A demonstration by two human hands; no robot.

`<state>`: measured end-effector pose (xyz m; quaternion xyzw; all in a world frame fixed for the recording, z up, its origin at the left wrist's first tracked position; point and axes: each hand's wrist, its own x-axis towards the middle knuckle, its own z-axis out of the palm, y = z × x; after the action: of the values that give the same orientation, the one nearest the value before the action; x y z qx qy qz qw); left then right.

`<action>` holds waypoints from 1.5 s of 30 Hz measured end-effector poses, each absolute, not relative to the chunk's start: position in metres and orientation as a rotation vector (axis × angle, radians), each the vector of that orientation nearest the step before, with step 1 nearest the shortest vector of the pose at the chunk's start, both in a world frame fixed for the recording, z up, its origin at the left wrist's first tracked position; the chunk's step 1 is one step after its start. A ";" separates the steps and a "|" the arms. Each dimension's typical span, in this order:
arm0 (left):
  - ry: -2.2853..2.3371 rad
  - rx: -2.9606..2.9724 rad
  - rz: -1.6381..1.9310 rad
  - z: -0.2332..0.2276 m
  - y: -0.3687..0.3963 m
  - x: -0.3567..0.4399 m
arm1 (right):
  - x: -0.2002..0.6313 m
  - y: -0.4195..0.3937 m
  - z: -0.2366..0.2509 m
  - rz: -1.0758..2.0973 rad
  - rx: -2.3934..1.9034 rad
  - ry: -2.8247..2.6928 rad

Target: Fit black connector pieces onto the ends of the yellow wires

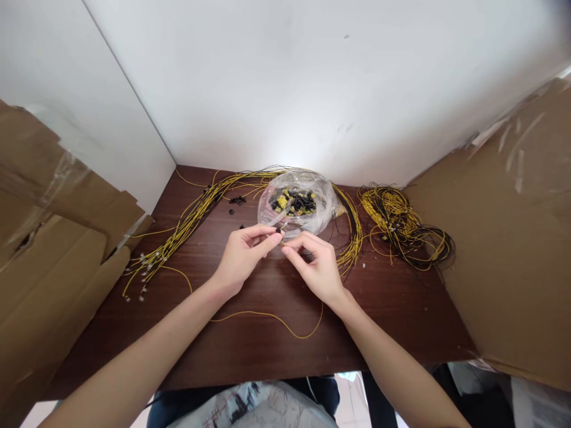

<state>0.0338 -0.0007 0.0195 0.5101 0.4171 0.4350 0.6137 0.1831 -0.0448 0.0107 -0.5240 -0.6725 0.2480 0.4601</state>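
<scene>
Between thumb and index finger, my left hand (250,252) pinches a small black plastic part (279,230). My right hand (317,264) is closed beside it, its fingertips pinching the end of a thin yellow wire (272,315). The wire's end is close to the black part; whether it sits inside cannot be seen. From my right hand the wire loops down over the table and passes under my left forearm. Just beyond my hands, a clear plastic bag (328,205) lies open with many small black and yellow parts (297,202) in it.
A bundle of yellow and black wires (187,220) with white end connectors curves behind the bag. A tangled wire coil (397,223) lies at the right. Loose black parts (238,200) are left of the bag. Cardboard (504,238) borders the brown table (392,321) at both sides.
</scene>
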 end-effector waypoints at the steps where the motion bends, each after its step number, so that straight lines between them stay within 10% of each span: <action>1: 0.972 1.152 1.014 0.019 0.000 0.034 | 0.183 -0.045 0.010 0.613 -1.295 -1.661; 45: 0.805 1.027 0.977 0.017 0.001 0.035 | 0.190 -0.045 0.017 0.492 -1.244 -1.693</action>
<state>0.0346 0.0008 0.0174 0.4585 0.3594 0.4360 0.6859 0.1898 -0.0447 0.0172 -0.5083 -0.6916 0.2008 0.4723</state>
